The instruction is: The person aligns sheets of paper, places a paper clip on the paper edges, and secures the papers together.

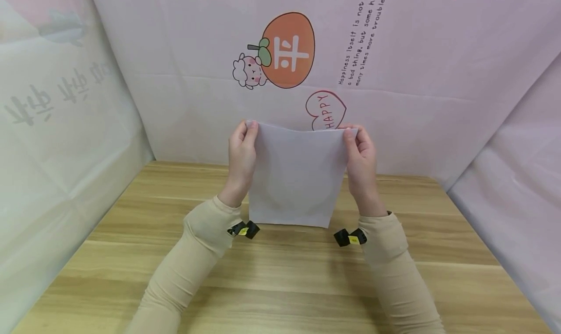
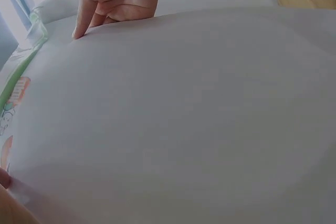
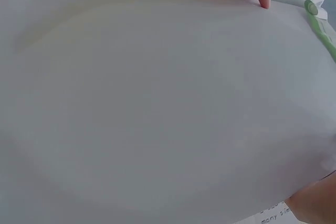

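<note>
Readable print on the backdrop [image 1: 184, 42]

The orange fruit [image 1: 305, 37] bears a white "平". Right of the fruit, black lines [image 1: 363, 42] read "Happiness itself is not / a bad thing, but some happ / many times more trouble th", the last two cut off. Below the fruit, rightward, a red heart [image 1: 325, 111] says "HAPPY". Left of the fruit, the side cloth [image 1: 48, 154] carries grey characters too faint to read.
</note>
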Tool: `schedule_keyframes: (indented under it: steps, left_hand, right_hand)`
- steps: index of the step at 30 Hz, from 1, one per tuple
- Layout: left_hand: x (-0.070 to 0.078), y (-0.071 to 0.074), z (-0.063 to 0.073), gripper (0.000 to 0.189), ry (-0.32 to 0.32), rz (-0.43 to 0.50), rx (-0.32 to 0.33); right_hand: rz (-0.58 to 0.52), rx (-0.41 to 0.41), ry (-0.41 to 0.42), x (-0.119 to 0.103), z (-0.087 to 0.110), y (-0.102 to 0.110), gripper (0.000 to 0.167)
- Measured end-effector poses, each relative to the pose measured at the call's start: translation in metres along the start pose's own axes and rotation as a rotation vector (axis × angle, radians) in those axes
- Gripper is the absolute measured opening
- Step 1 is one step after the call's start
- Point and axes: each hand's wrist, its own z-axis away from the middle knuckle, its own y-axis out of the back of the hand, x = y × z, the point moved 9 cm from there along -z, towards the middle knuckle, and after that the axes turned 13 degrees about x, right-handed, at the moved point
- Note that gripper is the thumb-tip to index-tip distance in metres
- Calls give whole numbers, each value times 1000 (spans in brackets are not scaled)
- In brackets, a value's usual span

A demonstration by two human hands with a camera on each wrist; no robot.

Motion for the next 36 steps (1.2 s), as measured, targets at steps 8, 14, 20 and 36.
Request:
schedule_keyframes:
  steps: [8,14,20,36]
  left_hand:
    - [3,2,5,23,6,-19,30]
    - [6,3,4,28,-27,-42,29]
    - [10,1,3,23,-33,-52,27]
    - [14,0,3,24,-58,-50,66]
  right_hand:
    - [26,6,-5,7,0,1,23]
    - [31,19,-5,6,-1,1,20]
    - [37,43,8,3,-4,1,20]
    - [54,75,-9,1,-3,1,19]
